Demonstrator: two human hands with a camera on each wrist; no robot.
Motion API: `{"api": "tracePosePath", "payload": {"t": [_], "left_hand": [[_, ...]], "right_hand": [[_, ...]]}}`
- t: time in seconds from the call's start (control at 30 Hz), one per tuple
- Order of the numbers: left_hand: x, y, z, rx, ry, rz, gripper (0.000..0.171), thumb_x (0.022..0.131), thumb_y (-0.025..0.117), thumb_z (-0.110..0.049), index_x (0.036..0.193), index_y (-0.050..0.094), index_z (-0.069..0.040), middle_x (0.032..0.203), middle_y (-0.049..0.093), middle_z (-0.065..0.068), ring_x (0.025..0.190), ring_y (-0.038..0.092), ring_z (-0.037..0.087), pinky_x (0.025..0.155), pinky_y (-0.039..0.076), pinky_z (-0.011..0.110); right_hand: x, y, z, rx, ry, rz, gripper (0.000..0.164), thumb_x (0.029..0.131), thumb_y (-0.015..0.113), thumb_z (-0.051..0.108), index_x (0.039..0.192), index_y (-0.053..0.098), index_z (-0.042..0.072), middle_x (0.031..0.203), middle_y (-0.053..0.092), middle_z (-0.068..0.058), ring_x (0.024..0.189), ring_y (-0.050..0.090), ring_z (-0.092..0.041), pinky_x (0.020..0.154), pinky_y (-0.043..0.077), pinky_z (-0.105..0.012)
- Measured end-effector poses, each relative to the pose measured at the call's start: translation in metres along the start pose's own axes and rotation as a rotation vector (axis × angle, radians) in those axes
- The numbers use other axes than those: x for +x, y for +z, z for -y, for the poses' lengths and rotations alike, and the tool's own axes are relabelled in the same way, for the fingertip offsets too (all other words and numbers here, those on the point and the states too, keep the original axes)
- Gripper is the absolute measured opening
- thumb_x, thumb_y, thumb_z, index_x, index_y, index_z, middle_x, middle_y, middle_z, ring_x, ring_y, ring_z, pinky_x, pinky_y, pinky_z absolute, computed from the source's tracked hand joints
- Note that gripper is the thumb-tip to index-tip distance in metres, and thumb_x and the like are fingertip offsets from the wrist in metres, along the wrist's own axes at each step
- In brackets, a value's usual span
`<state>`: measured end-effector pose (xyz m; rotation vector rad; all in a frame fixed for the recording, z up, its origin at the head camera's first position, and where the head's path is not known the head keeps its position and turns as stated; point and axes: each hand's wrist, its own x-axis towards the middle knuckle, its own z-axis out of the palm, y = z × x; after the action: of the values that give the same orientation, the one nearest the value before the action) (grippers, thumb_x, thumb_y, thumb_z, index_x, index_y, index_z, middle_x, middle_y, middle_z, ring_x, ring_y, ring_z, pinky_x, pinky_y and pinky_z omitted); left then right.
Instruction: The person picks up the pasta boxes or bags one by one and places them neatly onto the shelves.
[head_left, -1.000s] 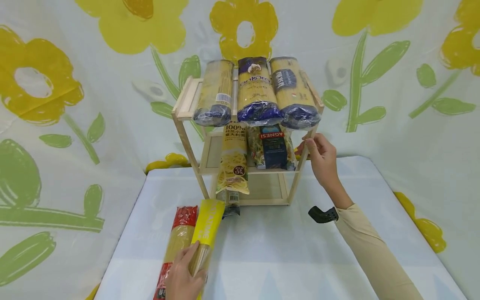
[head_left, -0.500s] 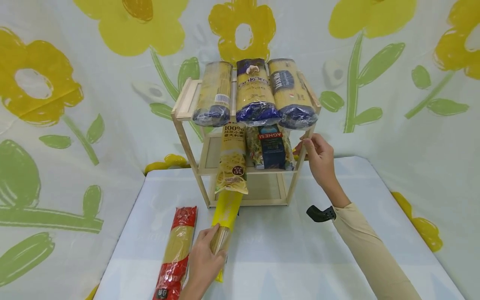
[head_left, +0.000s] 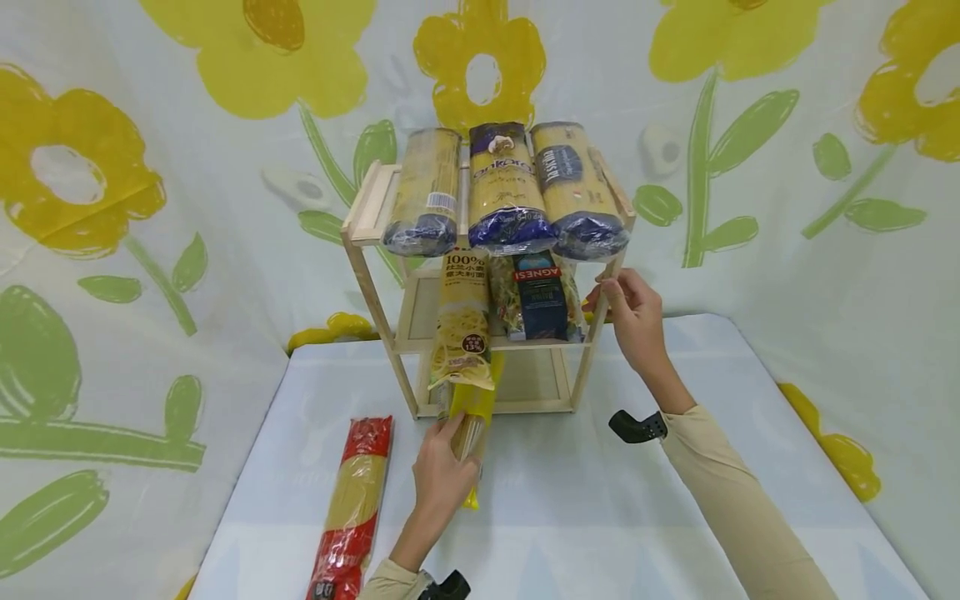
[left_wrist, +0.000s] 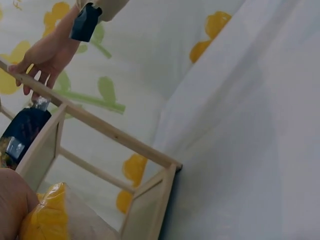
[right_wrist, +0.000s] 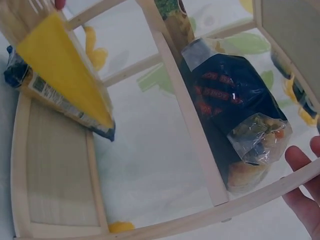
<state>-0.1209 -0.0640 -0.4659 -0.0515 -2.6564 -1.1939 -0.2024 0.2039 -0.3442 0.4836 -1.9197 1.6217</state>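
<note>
My left hand (head_left: 444,471) holds a yellow-topped pack of spaghetti (head_left: 480,402) by its clear middle. The pack's far end is inside the bottom level of a small wooden rack (head_left: 367,287), below an overhanging noodle pack (head_left: 463,325). In the right wrist view the yellow pack (right_wrist: 65,65) slants beside another pack with a barcode (right_wrist: 47,92) on that level. My right hand (head_left: 637,321) grips the rack's right front post, thumb in front. An Agnesi pasta bag (head_left: 540,296) sits on the middle shelf near that hand.
Three spaghetti packs, one of them an Ankara pack (head_left: 508,187), lie across the rack's top. A red-banded spaghetti pack (head_left: 352,500) lies on the table (head_left: 585,517) at the left. A flower-printed cloth (head_left: 247,233) hangs behind the rack.
My left hand has carried the yellow spaghetti pack right and forward, from beside the red-banded pack into the rack's bottom level. My right hand keeps its grip on the post.
</note>
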Motion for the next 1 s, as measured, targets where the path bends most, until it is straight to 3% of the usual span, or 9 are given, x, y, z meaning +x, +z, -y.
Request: {"api": "tracePosePath", "payload": {"t": [0.17, 0.3, 0.4, 0.5, 0.6, 0.67, 0.8, 0.9, 1.0], "left_hand": [[0.02, 0.015, -0.004, 0.007, 0.009, -0.025, 0.056, 0.066, 0.066, 0.0, 0.122, 0.065, -0.007, 0.106, 0.061, 0.016, 0.086, 0.06, 0.029, 0.064, 0.05, 0.05], [0.035, 0.025, -0.009, -0.007, -0.014, -0.026, 0.055, 0.067, 0.067, 0.0, 0.122, 0.064, -0.007, 0.11, 0.061, 0.018, 0.091, 0.06, 0.034, 0.068, 0.049, 0.055], [0.047, 0.033, -0.015, -0.026, -0.016, -0.04, 0.04, 0.076, 0.069, -0.008, 0.115, 0.067, -0.006, 0.109, 0.061, 0.017, 0.091, 0.06, 0.036, 0.071, 0.046, 0.059], [0.058, 0.041, -0.018, -0.049, 0.028, -0.082, 0.022, 0.085, 0.068, -0.018, 0.103, 0.066, -0.007, 0.093, 0.06, 0.012, 0.079, 0.058, 0.031, 0.062, 0.046, 0.052], [0.069, 0.051, -0.02, -0.056, 0.109, -0.151, 0.023, 0.089, 0.066, -0.023, 0.104, 0.06, -0.006, 0.083, 0.056, 0.01, 0.072, 0.055, 0.028, 0.055, 0.044, 0.044], [0.075, 0.057, -0.021, -0.038, 0.129, -0.183, 0.029, 0.09, 0.064, -0.022, 0.112, 0.056, -0.005, 0.088, 0.057, 0.012, 0.076, 0.057, 0.029, 0.059, 0.047, 0.044], [0.085, 0.069, -0.021, -0.049, 0.074, -0.156, 0.042, 0.083, 0.059, -0.006, 0.123, 0.049, 0.0, 0.103, 0.056, 0.017, 0.079, 0.053, 0.029, 0.071, 0.044, 0.042], [0.089, 0.077, -0.019, -0.142, 0.014, -0.118, 0.051, 0.069, 0.055, 0.004, 0.12, 0.046, 0.001, 0.1, 0.053, 0.018, 0.072, 0.044, 0.026, 0.066, 0.035, 0.037], [0.092, 0.086, -0.014, -0.241, -0.007, -0.141, 0.05, 0.067, 0.055, 0.007, 0.116, 0.046, 0.0, 0.095, 0.052, 0.015, 0.07, 0.042, 0.024, 0.063, 0.033, 0.034]], "right_hand": [[0.0, 0.002, -0.003, 0.02, 0.003, -0.005, 0.019, 0.1, 0.042, 0.004, 0.1, 0.058, -0.008, 0.08, 0.056, -0.035, 0.068, 0.061, -0.042, 0.063, 0.056, -0.029], [-0.001, 0.003, -0.004, 0.037, 0.009, -0.003, 0.019, 0.1, 0.043, 0.004, 0.1, 0.058, -0.007, 0.08, 0.055, -0.036, 0.068, 0.062, -0.042, 0.064, 0.056, -0.029], [0.0, 0.003, -0.003, 0.027, 0.007, -0.003, 0.019, 0.101, 0.043, 0.005, 0.1, 0.058, -0.006, 0.081, 0.055, -0.035, 0.069, 0.061, -0.044, 0.065, 0.056, -0.029], [0.0, 0.002, -0.002, 0.007, -0.005, -0.006, 0.02, 0.101, 0.042, 0.005, 0.099, 0.057, -0.007, 0.08, 0.056, -0.035, 0.068, 0.058, -0.045, 0.064, 0.055, -0.029], [0.0, 0.001, -0.002, -0.007, -0.015, -0.005, 0.02, 0.101, 0.042, 0.004, 0.099, 0.057, -0.009, 0.08, 0.057, -0.035, 0.069, 0.057, -0.045, 0.063, 0.055, -0.034], [0.0, 0.001, -0.002, -0.004, -0.018, 0.001, 0.021, 0.101, 0.042, 0.004, 0.099, 0.057, -0.009, 0.08, 0.057, -0.035, 0.069, 0.057, -0.046, 0.064, 0.055, -0.035], [0.001, -0.001, -0.003, 0.005, -0.028, 0.001, 0.021, 0.101, 0.042, 0.005, 0.099, 0.058, -0.008, 0.079, 0.057, -0.034, 0.068, 0.056, -0.047, 0.063, 0.055, -0.035], [0.001, -0.002, -0.005, 0.025, -0.024, -0.001, 0.02, 0.101, 0.042, 0.005, 0.099, 0.059, -0.006, 0.08, 0.056, -0.034, 0.068, 0.056, -0.047, 0.063, 0.055, -0.034], [0.001, -0.001, -0.006, 0.038, -0.013, -0.002, 0.02, 0.101, 0.043, 0.006, 0.099, 0.059, -0.005, 0.08, 0.056, -0.035, 0.069, 0.056, -0.047, 0.064, 0.056, -0.035]]}}
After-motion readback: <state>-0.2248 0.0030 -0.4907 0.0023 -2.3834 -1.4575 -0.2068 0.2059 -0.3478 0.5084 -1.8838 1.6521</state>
